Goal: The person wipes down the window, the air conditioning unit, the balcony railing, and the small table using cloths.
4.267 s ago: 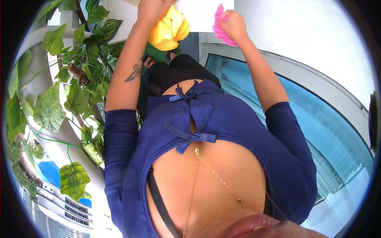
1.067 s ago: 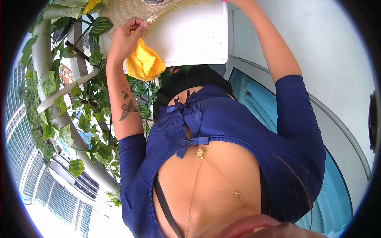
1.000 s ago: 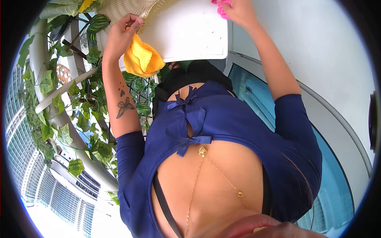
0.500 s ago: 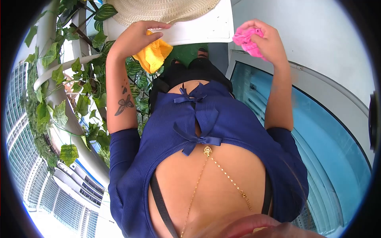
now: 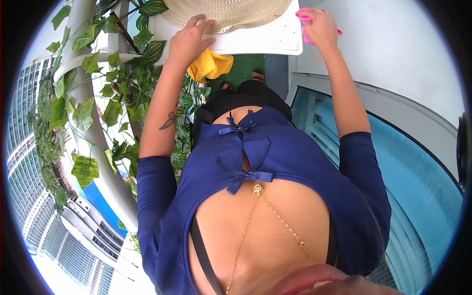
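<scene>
My left hand (image 5: 189, 43) is at the near edge of a round woven placemat (image 5: 236, 14), with its visible fingertips spread over the rim. A yellow cloth (image 5: 210, 65) hangs from under its palm, past the white table's near edge; the fingers holding it are hidden. Beyond the table's right edge, my right hand (image 5: 320, 30) is raised and closed around a crumpled pink cloth (image 5: 308, 35). Parts of this cloth stick out on both sides of the hand. The placemat lies on the white table (image 5: 265, 45).
Leafy vines (image 5: 112, 110) wrap a pale railing (image 5: 81, 73) at the left. My feet are on a green floor (image 5: 243, 66) below the table. At the right are a white wall (image 5: 403, 59) and a blue glass panel (image 5: 393, 157). Tall buildings show at the lower left.
My left hand has shifted right, and the yellow cloth has moved with it. My right hand has risen with the pink cloth. The table and placemat now appear farther right in the view.
</scene>
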Demonstrator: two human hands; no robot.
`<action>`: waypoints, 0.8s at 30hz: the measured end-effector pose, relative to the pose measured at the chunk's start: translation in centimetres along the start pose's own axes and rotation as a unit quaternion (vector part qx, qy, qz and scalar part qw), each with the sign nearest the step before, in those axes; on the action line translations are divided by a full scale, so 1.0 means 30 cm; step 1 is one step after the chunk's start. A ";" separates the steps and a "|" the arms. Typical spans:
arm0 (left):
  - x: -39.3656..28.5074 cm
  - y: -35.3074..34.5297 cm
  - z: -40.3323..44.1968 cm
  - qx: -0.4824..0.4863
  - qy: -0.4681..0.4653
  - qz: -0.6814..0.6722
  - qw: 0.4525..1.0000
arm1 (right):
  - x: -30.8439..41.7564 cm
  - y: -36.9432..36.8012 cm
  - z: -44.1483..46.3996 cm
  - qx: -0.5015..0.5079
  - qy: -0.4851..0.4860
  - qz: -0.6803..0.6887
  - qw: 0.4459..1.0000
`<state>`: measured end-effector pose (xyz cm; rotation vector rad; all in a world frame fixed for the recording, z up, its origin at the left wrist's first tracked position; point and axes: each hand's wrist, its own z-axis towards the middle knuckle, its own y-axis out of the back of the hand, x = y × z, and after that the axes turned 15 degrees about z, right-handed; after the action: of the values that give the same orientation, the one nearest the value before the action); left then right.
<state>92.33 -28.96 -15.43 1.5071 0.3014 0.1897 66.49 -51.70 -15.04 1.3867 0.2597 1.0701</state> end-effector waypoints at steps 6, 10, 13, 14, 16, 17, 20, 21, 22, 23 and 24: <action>0.032 0.101 0.109 0.043 0.022 0.050 0.998 | 0.224 0.069 -0.021 0.002 -0.113 0.388 0.915; 0.056 0.217 0.199 -0.045 0.071 -0.001 0.996 | 0.584 -0.209 -0.033 -0.029 0.146 0.358 0.922; 0.085 0.314 0.257 0.001 0.042 -0.014 0.999 | 0.720 -0.506 0.032 -0.023 0.217 0.221 0.950; 0.111 0.289 0.264 0.026 0.045 -0.025 0.998 | 0.706 -0.510 0.047 0.001 0.242 0.209 0.947; 0.154 0.259 0.281 0.049 0.051 -0.094 0.993 | 0.642 -0.485 0.071 -0.017 0.249 0.208 0.946; 0.194 0.228 0.287 0.049 0.042 -0.094 0.993 | 0.563 -0.443 0.052 -0.053 0.230 0.220 0.946; 0.270 0.167 0.303 0.030 0.006 -0.107 0.994 | 0.195 -0.254 0.022 -0.095 0.127 0.069 0.985; 0.252 0.177 0.298 0.026 0.004 -0.111 0.993 | 0.108 -0.162 0.020 -0.126 0.067 0.006 0.990; 0.226 0.182 0.281 0.043 0.003 -0.121 0.992 | 0.097 -0.057 0.025 -0.164 0.092 0.105 0.976; 0.201 0.191 0.268 0.059 0.001 -0.129 0.990 | 0.060 0.009 0.038 -0.097 0.012 0.044 0.994; 0.176 0.194 0.251 0.056 -0.025 -0.133 0.989 | 0.023 0.057 0.045 -0.030 -0.066 -0.017 0.997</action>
<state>100.05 -34.14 -9.75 1.5622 0.4749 -0.0786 67.03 -52.39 -12.94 1.3890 0.1527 0.9468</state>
